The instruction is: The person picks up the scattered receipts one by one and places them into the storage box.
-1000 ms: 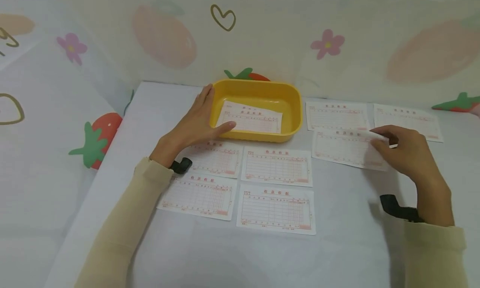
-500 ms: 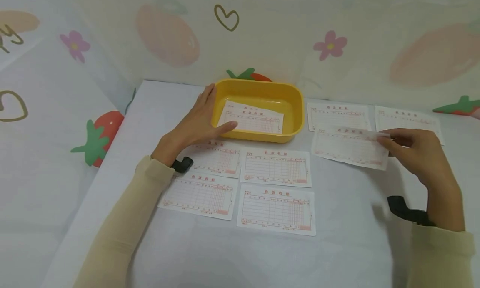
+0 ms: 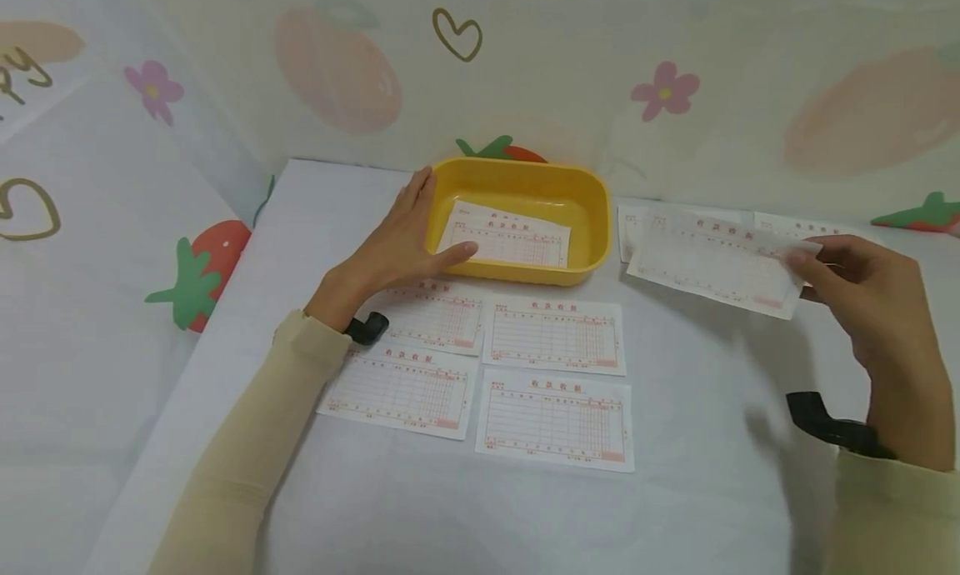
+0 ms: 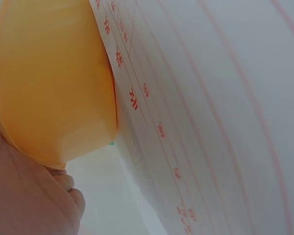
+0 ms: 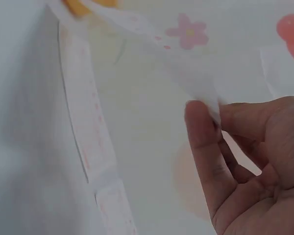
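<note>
Across the frame stretched the white worktop (image 3: 697, 508), and at its back sat the yellow tray (image 3: 588, 225)! The left hand (image 3: 397, 233) pressed its left end, fingers extended, thumb over the front rim. Out wide, the right hand (image 3: 862, 287) pinched a printed slip (image 3: 712, 262) by its right end, above the worktop; four flat slips (image 3: 555, 333) lay before the tray.

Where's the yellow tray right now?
In the head view, the yellow tray stands near the back edge of the white table, with the left hand at its left end and printed slips in front.
</note>
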